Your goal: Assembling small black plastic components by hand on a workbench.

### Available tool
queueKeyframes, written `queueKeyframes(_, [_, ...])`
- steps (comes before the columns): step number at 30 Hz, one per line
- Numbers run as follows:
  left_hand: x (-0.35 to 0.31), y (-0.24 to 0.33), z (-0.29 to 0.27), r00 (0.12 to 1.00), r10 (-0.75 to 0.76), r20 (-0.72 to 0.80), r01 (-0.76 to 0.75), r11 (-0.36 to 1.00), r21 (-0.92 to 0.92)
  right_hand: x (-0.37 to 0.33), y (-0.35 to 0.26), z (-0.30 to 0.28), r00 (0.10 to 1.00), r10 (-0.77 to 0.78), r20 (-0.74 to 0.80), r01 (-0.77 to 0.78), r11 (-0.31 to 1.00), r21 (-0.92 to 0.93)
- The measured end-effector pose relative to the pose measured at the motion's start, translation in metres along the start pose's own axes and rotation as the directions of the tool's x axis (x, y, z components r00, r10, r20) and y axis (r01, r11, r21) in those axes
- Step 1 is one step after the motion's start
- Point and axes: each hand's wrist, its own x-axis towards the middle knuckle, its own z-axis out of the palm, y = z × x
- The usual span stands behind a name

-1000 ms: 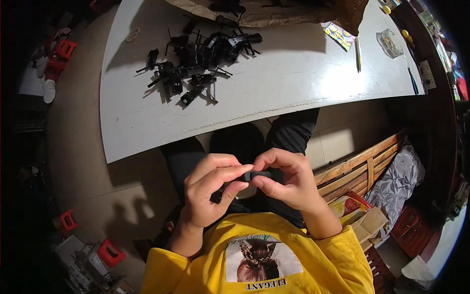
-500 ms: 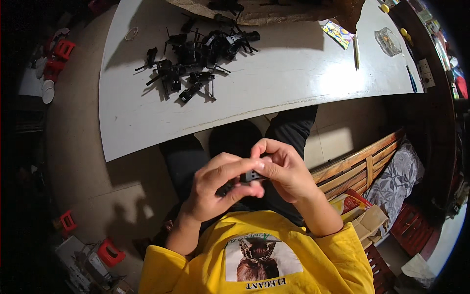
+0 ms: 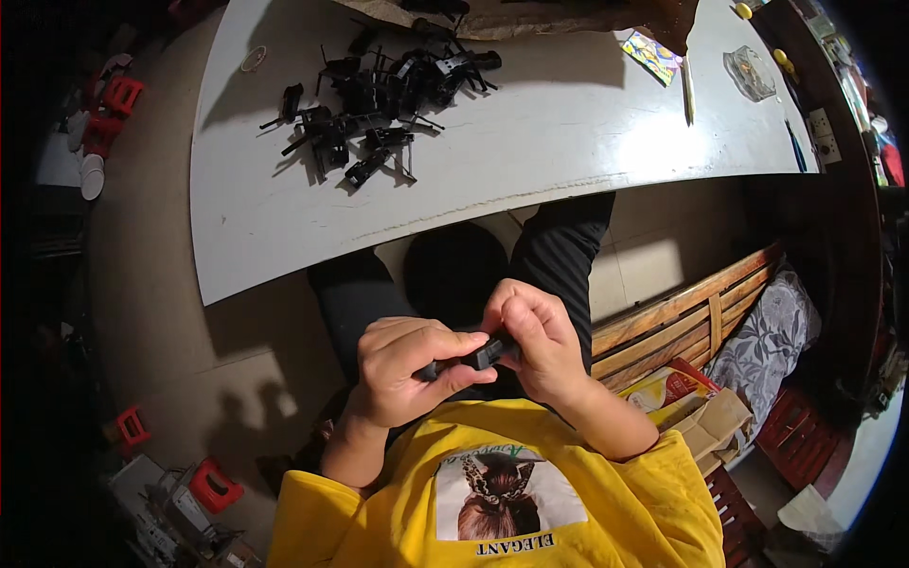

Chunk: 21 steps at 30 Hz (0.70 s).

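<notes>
Above my lap, my left hand (image 3: 402,369) grips a small black plastic part (image 3: 486,355) between thumb and forefinger, its other fingers curled round the part's far end. My right hand (image 3: 540,341) is closed at the right end of the same part, thumb bent over the curled fingers. Much of the part is covered by my fingers, so its exact kind cannot be made out. On the white table (image 3: 312,232) beyond lies a heap of similar black parts with thin rods (image 3: 379,104).
A brown paper sheet (image 3: 568,24) holds more dark parts at the table's far edge. To the right are a colourful packet (image 3: 650,59), a thin stick (image 3: 688,95) and a glass ashtray (image 3: 750,74). A wooden bench (image 3: 682,308) with a patterned cushion (image 3: 762,327) stands at my right.
The black part has turned and shows more between my hands. My right thumb has lifted and bent, and its fingers have curled in tighter. My left hand has shifted slightly left.
</notes>
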Motion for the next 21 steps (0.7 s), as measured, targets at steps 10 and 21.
queueKeyframes(10, [-0.005, -0.004, -0.007, 0.994, -0.057, 0.089, 0.064, 0.995, -0.075, -0.005, -0.001, -0.010, 0.975, 0.093, 0.204, -0.097, 0.995, 0.010])
queueKeyframes(21, [-0.012, -0.017, -0.015, 0.898, 0.160, 0.409, -0.005, 0.935, -0.356, -0.017, -0.017, -0.014, 0.794, 0.325, 0.514, -0.017, 0.857, -0.515])
